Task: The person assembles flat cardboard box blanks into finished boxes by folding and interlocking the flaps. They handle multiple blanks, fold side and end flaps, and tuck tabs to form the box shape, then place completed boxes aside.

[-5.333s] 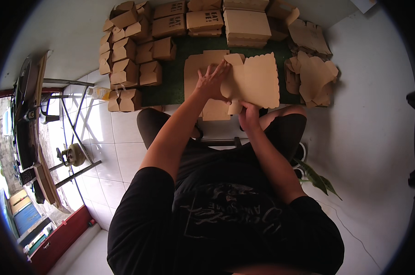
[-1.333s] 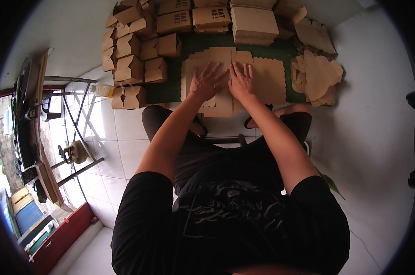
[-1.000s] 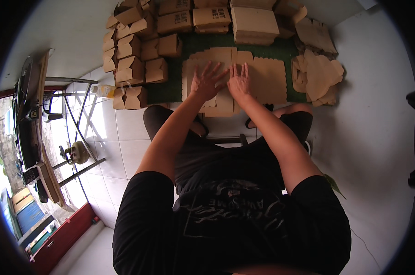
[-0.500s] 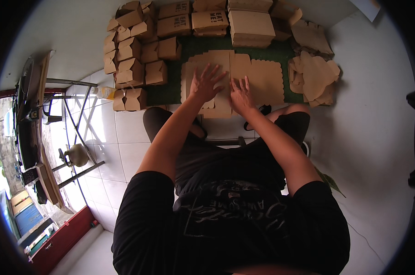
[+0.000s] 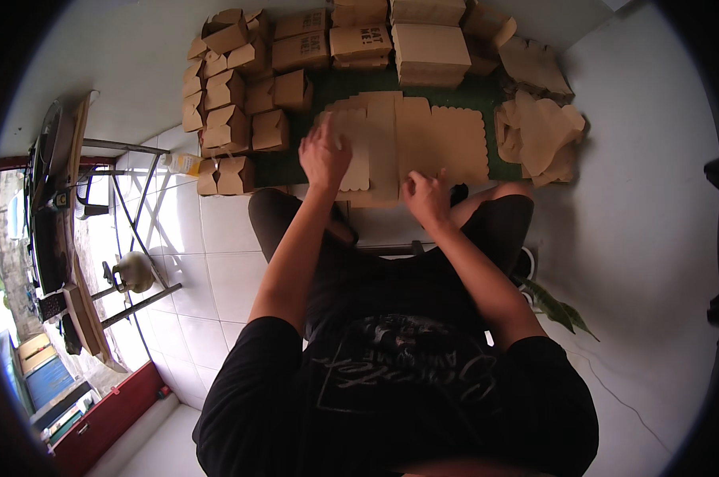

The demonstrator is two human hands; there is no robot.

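Flat in front of me lies an unfolded brown cardboard box blank [image 5: 453, 143] with scalloped edges and a fold down its middle. My left hand [image 5: 325, 157] is at the blank's left edge, thumb apart from the other fingers, the fingertips a little smeared by motion. At the near edge of the right panel is my right hand [image 5: 428, 197], its fingers curled in. Whether those fingers pinch the cardboard edge is hidden. Both forearms reach forward over my knees.
Folded brown boxes [image 5: 226, 127] are stacked at the left. Behind the blank stand printed boxes [image 5: 360, 44] and a pile of flat cardboard [image 5: 432, 56]. Loose brown sheets [image 5: 538, 139] lie at the right on the green mat [image 5: 292, 163]. A yellow-labelled bottle [image 5: 183, 164] stands at far left.
My left hand has moved left from the middle of the blank to its left edge. My right hand has drawn back toward me, its fingers curling in from lying flat.
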